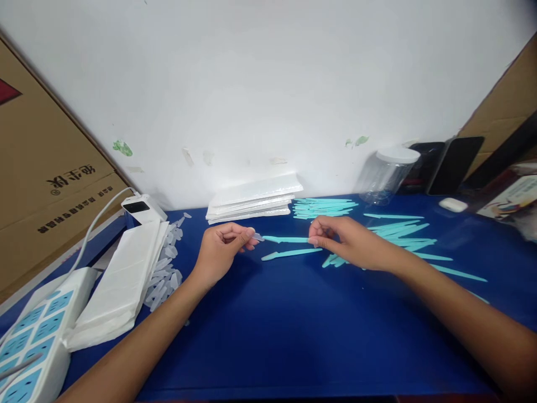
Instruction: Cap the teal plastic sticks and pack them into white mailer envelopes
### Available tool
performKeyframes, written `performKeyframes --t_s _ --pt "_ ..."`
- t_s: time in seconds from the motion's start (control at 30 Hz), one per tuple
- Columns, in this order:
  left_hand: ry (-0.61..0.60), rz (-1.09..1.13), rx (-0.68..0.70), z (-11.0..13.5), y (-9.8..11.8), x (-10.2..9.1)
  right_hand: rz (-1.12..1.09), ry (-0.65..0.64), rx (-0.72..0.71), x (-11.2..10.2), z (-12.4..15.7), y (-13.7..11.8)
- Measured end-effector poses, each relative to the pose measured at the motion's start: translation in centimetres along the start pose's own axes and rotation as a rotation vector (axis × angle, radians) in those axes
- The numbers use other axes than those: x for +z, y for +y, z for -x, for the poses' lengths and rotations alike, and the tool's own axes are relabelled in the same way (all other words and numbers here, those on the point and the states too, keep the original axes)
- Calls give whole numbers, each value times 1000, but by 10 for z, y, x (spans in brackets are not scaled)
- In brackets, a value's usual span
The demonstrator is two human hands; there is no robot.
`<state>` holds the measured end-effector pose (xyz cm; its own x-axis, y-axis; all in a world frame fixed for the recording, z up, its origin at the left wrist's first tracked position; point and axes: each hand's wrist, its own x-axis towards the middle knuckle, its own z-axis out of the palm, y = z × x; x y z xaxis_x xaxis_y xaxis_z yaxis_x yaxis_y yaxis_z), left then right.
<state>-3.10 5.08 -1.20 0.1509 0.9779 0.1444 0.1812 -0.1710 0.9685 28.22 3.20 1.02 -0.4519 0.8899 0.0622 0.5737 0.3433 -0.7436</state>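
Observation:
My left hand (229, 246) pinches a small translucent plastic cap (258, 237) between thumb and fingers. Facing it, my right hand (339, 238) grips the handle end of a turquoise eyebrow razor (285, 239), whose blade end points left at the cap. Cap and razor tip meet or nearly meet; I cannot tell if the cap is on it. Just below lies another turquoise razor (291, 254) on the blue table (268, 336). A loose heap of razors (403, 232) spreads behind and beneath my right hand. Many translucent caps (165, 274) are piled left of my left forearm.
White packets (254, 198) are stacked against the wall, beside a neat row of razors (323, 207). More white packets (119, 280) and a power strip (46, 336) lie at left. A clear jar (388, 173), dark phone (455, 165) and white case (453, 205) stand at right.

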Motion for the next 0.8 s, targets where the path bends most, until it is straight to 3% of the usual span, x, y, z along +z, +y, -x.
performKeyframes --t_s 0.57,0.8 --pt "-43 32 -19 7 1 8 27 179 -52 28 1 -8" --pt "-165 -262 63 7 -5 7 96 159 -57 20 -7 11"
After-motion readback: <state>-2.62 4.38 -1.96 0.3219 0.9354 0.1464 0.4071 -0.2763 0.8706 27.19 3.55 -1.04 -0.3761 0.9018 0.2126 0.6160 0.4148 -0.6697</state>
